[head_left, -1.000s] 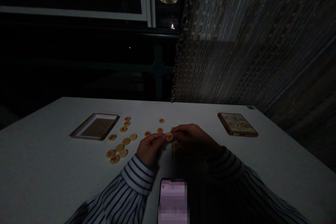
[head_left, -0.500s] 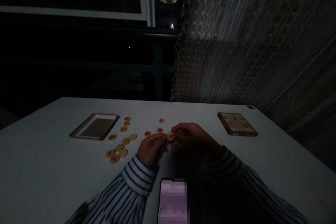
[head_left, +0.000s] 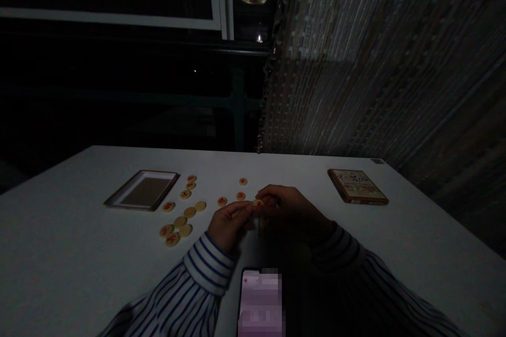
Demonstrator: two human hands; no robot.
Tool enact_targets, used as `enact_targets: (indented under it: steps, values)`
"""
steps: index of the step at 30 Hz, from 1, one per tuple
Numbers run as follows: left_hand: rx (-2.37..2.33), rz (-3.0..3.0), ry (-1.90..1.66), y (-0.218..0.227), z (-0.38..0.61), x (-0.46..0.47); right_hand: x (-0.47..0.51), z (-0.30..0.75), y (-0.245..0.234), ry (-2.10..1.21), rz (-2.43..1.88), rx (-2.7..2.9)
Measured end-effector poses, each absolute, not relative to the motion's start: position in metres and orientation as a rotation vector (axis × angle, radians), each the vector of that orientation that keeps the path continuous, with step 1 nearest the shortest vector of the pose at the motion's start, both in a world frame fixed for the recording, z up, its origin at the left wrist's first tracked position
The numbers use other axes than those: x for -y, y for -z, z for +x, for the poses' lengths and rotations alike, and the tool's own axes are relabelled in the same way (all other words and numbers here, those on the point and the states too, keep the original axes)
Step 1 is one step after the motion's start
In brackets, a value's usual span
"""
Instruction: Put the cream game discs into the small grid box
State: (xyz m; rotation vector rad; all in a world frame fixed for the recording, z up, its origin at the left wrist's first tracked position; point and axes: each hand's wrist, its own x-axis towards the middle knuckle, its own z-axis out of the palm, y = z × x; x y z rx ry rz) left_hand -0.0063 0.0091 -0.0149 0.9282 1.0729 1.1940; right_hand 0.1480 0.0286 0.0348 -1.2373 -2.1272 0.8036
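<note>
Between both hands, above the middle of the white table [head_left: 126,263], is a round Chinese chess piece [head_left: 258,204] with a red character. My left hand [head_left: 227,224] pinches its left side with thumb and fingertips. From the right, the fingers of my right hand [head_left: 290,208] close on the same piece and partly cover it. Dim shapes of other pieces lie in shadow under my right hand. A few red-marked pieces [head_left: 222,201] lie just beyond my left hand. Left of it is a loose group of pieces [head_left: 181,222], some showing blank faces.
An open, shallow box part [head_left: 176,184] rests at the left, and a printed box lid [head_left: 358,187] at the right. A lit phone [head_left: 259,295] lies at the near edge. Behind the table hang a bead curtain [head_left: 336,89] and a dark window.
My right fingers have shifted left and closed over the piece, which now looks tilted and more covered. My left hand has hardly moved.
</note>
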Motion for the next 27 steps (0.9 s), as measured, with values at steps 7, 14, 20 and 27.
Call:
enact_targets:
  steps: [7,14,20,27]
  values:
    - [-1.061,0.901,-1.186,0.0161,-0.0066,-0.0102,-0.0281,0.1476,-0.0415,-0.68,-1.212,2.182]
    - [-1.09,0.875,-1.191,0.011,-0.005,-0.0084,-0.0289,0.1478,-0.0418,-0.527,-1.131,2.286]
    - [-1.137,0.866,-1.253,0.0126,-0.0059,-0.0096,-0.029,0.1478,-0.0414,-0.468,-1.116,2.32]
    - [-1.115,0.822,-1.279,0.0109,-0.0065,-0.0101,-0.0343,0.1488,-0.0341,-0.228,-1.02,2.485]
